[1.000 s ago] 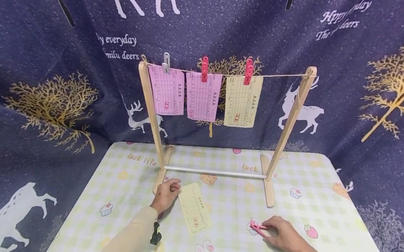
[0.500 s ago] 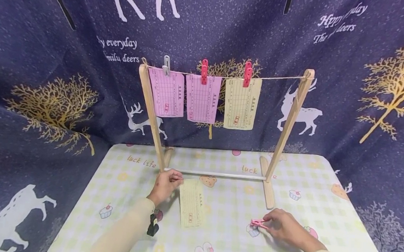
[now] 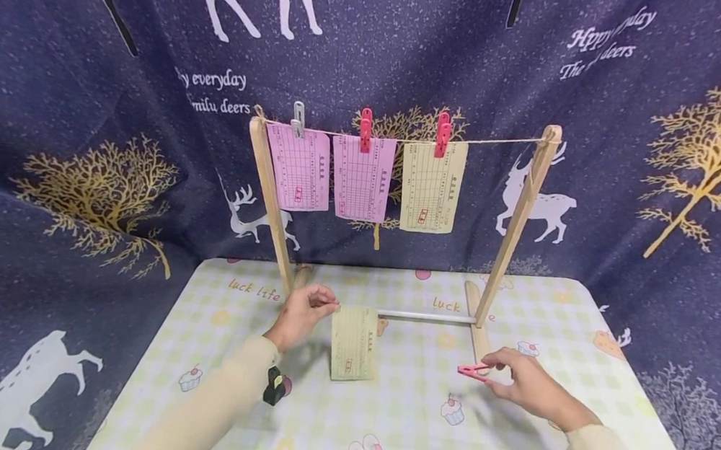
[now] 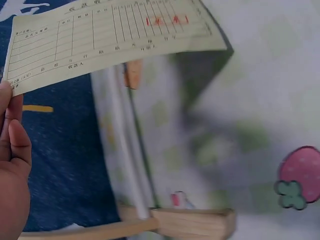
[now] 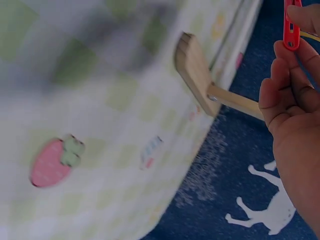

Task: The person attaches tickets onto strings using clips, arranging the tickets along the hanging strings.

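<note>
My left hand (image 3: 305, 315) pinches a pale yellow printed receipt slip (image 3: 353, 344) by its upper left corner, and the slip hangs down over the table. In the left wrist view the slip (image 4: 110, 42) stretches across the top, its corner between thumb and fingers. My right hand (image 3: 530, 386) holds a pink-red clothespin (image 3: 472, 371) between thumb and fingers, above the table at the right. The right wrist view shows the clothespin (image 5: 291, 27) at the top right edge, thumb on one side and fingers on the other.
Behind the hands stands a wooden frame (image 3: 517, 225) with a string (image 3: 505, 141). Clipped to it are two pink slips (image 3: 361, 181) and a yellow slip (image 3: 430, 195), by a grey clothespin (image 3: 298, 119) and two red ones (image 3: 443, 135). A checked cloth (image 3: 231, 415) covers the table.
My left hand has lifted the yellow slip off the cloth, moving up and slightly right; the slip now hangs straighter. My right hand has risen and moved a little right with the clothespin.
</note>
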`<state>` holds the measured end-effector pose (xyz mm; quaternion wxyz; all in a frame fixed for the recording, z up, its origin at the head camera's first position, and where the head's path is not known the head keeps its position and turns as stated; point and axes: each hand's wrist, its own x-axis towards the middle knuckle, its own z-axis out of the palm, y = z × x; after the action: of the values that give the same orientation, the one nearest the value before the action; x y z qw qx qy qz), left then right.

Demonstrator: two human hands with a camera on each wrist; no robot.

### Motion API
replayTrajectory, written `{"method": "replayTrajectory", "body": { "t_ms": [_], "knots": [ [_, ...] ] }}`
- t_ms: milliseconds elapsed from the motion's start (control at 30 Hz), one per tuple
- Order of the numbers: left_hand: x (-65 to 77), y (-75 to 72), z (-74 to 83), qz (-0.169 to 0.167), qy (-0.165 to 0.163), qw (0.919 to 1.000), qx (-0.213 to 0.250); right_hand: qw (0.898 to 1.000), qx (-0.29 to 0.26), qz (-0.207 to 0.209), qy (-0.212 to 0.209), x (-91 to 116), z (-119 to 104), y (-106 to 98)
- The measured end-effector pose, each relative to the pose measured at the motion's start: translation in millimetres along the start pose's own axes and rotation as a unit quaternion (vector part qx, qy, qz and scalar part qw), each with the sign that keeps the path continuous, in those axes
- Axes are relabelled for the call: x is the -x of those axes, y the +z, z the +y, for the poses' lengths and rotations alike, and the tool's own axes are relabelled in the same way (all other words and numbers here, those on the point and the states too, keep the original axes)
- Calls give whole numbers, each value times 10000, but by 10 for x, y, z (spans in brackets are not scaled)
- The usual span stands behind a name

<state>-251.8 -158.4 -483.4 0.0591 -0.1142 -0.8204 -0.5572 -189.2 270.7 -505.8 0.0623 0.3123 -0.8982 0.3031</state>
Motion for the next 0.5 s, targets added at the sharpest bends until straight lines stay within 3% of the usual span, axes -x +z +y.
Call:
{"method": "replayTrajectory", "body": {
  "t_ms": [200, 500],
  "knots": [
    [-104, 14, 186, -5, 122, 9998, -178, 9996, 232, 153, 48, -91, -24, -170],
    [-234, 23, 442, 53, 542, 9971, -539, 9967, 357, 516, -520, -257, -65, -441]
  ]
}}
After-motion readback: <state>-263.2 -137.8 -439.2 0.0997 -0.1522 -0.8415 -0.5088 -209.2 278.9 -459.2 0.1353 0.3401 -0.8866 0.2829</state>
